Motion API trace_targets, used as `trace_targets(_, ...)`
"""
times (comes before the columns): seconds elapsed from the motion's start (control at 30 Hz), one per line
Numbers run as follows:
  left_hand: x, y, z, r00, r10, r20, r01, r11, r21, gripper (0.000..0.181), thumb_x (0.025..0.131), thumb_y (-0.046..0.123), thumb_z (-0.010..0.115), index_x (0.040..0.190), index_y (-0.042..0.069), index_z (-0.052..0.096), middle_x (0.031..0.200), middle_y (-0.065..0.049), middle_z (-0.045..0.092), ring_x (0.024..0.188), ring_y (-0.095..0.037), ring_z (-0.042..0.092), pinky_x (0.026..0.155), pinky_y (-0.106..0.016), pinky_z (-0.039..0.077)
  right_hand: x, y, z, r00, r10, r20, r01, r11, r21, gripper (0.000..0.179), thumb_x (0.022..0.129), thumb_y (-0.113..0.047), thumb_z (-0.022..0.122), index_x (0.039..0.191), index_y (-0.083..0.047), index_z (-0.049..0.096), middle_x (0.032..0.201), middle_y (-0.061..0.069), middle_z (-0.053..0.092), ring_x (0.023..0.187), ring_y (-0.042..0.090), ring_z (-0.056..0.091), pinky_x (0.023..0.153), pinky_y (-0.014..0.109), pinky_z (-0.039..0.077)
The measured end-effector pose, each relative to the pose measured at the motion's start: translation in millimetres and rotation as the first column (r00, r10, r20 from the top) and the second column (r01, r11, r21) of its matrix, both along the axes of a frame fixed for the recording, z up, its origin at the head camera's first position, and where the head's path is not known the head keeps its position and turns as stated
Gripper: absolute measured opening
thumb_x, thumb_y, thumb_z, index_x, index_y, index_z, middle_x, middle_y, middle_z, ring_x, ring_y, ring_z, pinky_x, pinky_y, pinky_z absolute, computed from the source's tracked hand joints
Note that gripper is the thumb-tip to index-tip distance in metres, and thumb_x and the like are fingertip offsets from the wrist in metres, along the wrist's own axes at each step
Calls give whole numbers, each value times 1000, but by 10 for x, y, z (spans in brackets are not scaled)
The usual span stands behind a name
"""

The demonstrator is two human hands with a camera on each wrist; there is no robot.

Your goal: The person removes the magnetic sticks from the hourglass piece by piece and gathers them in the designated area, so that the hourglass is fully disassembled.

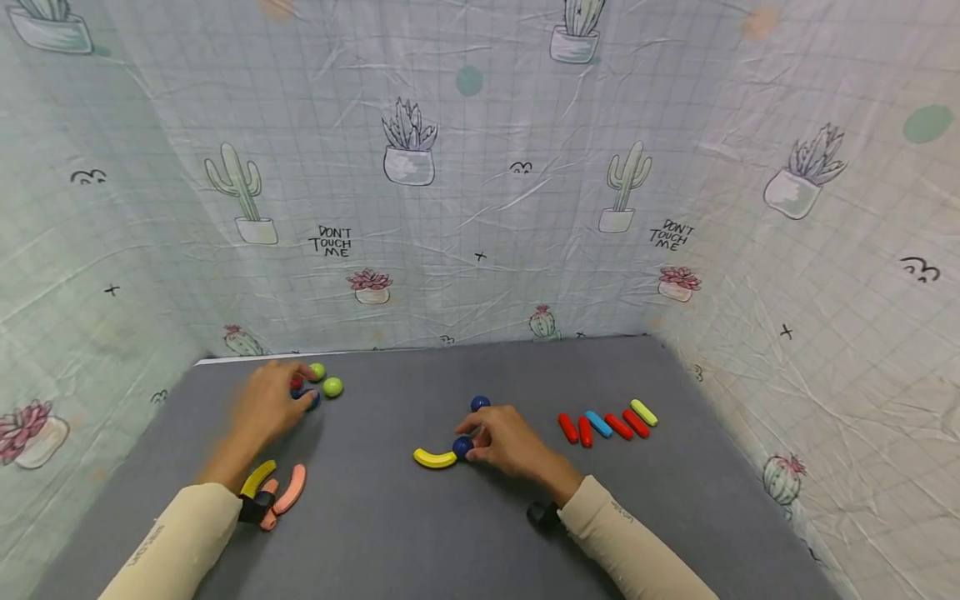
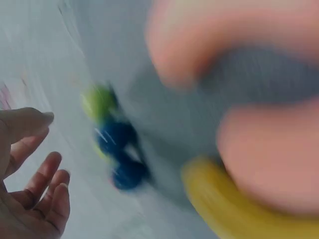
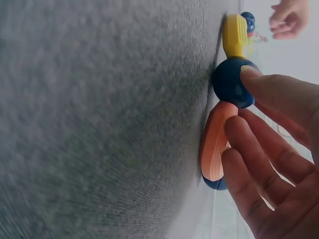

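My right hand pinches a dark blue ball between thumb and fingers. A yellow curved stick joins this ball on one side. On its other side, in the right wrist view, is an orange-pink stick, with a second blue ball at its far end. The back left holds my left hand, blurred, over a cluster of small balls: a green ball, another green ball, a red ball and blue balls. In the left wrist view its fingers are loosely bent and hold nothing.
Beside my left forearm lie pink curved sticks and a yellow curved stick. To the right is a row of short straight sticks: several red, a blue stick and a yellow-green stick. A patterned cloth surrounds the grey table.
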State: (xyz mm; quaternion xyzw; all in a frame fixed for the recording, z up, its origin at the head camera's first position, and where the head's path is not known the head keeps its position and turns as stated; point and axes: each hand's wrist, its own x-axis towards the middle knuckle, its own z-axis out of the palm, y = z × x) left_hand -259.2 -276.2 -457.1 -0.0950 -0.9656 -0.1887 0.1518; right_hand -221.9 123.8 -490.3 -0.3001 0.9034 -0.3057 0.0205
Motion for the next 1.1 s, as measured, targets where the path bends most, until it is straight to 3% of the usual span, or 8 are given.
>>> trace_targets(0.1,166,389,37,994,-97,-52,97,995,0,23,88,14,84,110,9,76,106,-16,70,98,-34,61,81,-51,49,-14,0,-7,1000,-7,7,7,1000,4,27,89,-16,87,115,-14,81,87,-4,75,74,-1,62,67,19,52)
trace_targets(0.17,282,671,2,981,-184,-62,182,983,-32,22,88,16,86,108,12,77,105,-11,70,99,-30,61,82,-48,51,-20,-3,-15,1000,-15,10,15,1000,8,25,89,-17,88,114,-15,81,86,-5,74,73,-2,62,67,19,52)
trace_targets(0.33,519,1228,-182,926,-376,-25,369,919,-138,30,84,26,91,109,17,78,103,-1,68,97,-19,59,79,-39,52,-23,-35,-22,1000,-16,0,16,1000,2,25,89,-18,88,113,-14,81,86,-4,76,73,-3,64,67,19,52)
trace_targets(0.4,572,1373,-250,907,-422,-9,416,897,-149,33,83,28,93,111,17,78,104,-1,68,96,-18,59,80,-39,53,-20,-52,-21,1000,-14,-4,14,1000,1,25,89,-19,88,112,-15,81,87,-3,77,74,-3,65,67,19,52)
trace_targets(0.47,600,1479,-310,897,-442,3,438,886,-150,35,83,29,93,112,18,78,106,-1,68,97,-17,60,81,-39,53,-18,-67,-28,1000,-13,-12,13,1000,-1,24,89,-19,88,112,-15,81,89,-3,79,75,-3,67,67,19,53)
trace_targets(0.77,600,1650,-449,899,-437,-11,427,884,-189,32,80,24,95,104,15,76,99,0,71,91,-17,62,79,-39,54,8,-95,-40,1000,-12,-2,12,999,-35,22,89,-17,87,110,-13,81,97,2,81,79,2,73,69,18,55)
trace_targets(0.97,641,1661,-436,891,-451,52,454,882,-131,33,81,18,93,105,11,73,87,3,66,76,-10,57,67,-29,49,12,-98,-33,1000,-23,-6,23,999,-46,21,89,-18,88,109,-14,81,96,2,81,79,1,73,70,18,55)
trace_targets(1.1,671,1595,-432,873,-472,123,482,874,-64,30,85,18,90,109,11,72,84,6,62,72,-4,51,63,-24,43,11,-108,-46,1000,-27,-14,26,999,-42,21,89,-20,88,108,-14,82,99,1,81,80,1,74,71,18,55)
